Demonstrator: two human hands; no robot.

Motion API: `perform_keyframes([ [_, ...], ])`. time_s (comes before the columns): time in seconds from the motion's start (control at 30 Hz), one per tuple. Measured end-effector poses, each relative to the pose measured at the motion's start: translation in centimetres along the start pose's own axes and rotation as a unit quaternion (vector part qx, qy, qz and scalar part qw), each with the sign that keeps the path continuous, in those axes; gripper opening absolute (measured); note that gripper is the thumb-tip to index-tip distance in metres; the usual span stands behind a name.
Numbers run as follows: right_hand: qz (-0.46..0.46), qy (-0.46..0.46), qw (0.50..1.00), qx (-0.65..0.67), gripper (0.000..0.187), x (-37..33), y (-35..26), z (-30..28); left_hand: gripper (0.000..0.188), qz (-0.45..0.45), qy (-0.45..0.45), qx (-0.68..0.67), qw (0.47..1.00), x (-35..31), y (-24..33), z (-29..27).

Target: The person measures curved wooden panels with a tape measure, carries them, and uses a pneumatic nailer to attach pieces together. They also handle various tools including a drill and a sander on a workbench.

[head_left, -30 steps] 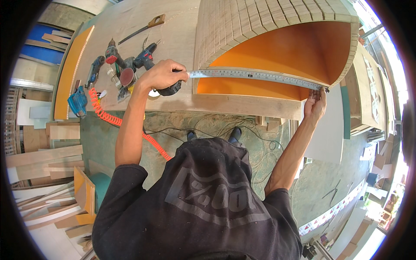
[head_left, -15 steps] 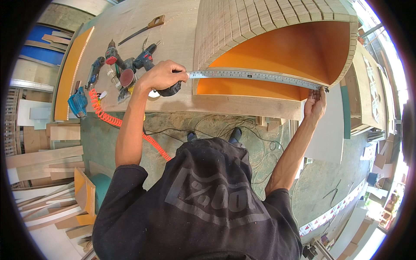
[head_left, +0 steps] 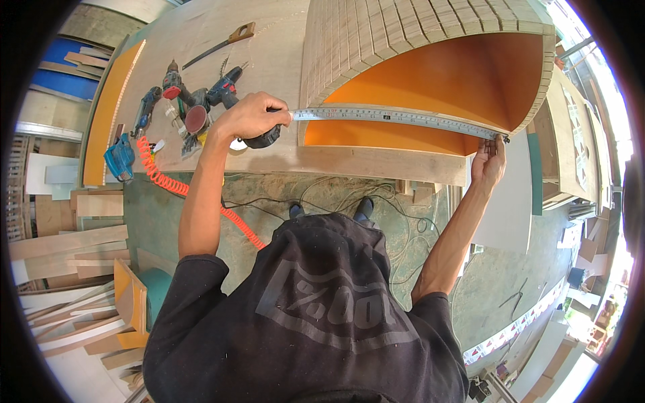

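A tape measure (head_left: 390, 119) is stretched across the open front of a curved wooden piece (head_left: 376, 33), whose slatted outer skin arches over an orange inside (head_left: 470, 74). My left hand (head_left: 250, 117) is wrapped round the tape's dark case (head_left: 263, 138), left of the piece. At the piece's right corner, the fingers of my right hand (head_left: 489, 161) pinch the end of the blade. The blade bows slightly as it runs between both hands.
Behind my left hand lie power drills (head_left: 225, 86), a handsaw (head_left: 222, 46) and a blue power tool (head_left: 120, 158) on the wooden workbench (head_left: 201, 20). An orange coiled hose (head_left: 161, 180) hangs off the bench. Cables (head_left: 403, 221) trail across the floor; wood offcuts (head_left: 74, 245) are stacked at left.
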State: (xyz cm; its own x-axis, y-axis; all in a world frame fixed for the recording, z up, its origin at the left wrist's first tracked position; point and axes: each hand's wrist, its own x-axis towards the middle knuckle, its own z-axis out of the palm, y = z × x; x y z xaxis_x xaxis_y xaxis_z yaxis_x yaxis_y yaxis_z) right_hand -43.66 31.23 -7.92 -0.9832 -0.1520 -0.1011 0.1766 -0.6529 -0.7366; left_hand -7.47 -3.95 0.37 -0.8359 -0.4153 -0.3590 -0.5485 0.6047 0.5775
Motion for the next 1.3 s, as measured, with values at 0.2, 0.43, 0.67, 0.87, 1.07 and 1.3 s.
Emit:
perform_keyframes([
  [0.2,0.000,-0.005,1.000,-0.002,0.022,0.0,-0.1,0.0,0.027,-0.005,0.002,-0.001,1.000,-0.1,0.3,0.0],
  [0.43,0.004,-0.009,1.000,-0.003,0.022,0.0,0.0,-0.1,0.026,-0.010,0.002,-0.003,1.000,-0.3,0.5,0.0],
  [0.67,-0.004,-0.017,1.000,-0.007,0.027,0.7,0.1,-0.9,0.027,0.003,0.013,-0.006,1.000,-0.3,0.7,0.0],
  [0.87,0.001,-0.020,1.000,-0.008,0.028,0.8,0.1,-1.0,0.026,0.019,0.033,-0.018,0.999,0.0,-0.2,0.5],
  [1.07,0.001,-0.014,1.000,-0.008,0.027,0.8,0.2,-0.9,0.027,-0.019,0.008,-0.005,1.000,-0.1,0.3,0.1],
  [1.3,-0.001,-0.018,1.000,-0.008,0.027,0.7,0.1,-1.0,0.027,-0.017,0.006,-0.005,1.000,-0.2,0.7,0.0],
])
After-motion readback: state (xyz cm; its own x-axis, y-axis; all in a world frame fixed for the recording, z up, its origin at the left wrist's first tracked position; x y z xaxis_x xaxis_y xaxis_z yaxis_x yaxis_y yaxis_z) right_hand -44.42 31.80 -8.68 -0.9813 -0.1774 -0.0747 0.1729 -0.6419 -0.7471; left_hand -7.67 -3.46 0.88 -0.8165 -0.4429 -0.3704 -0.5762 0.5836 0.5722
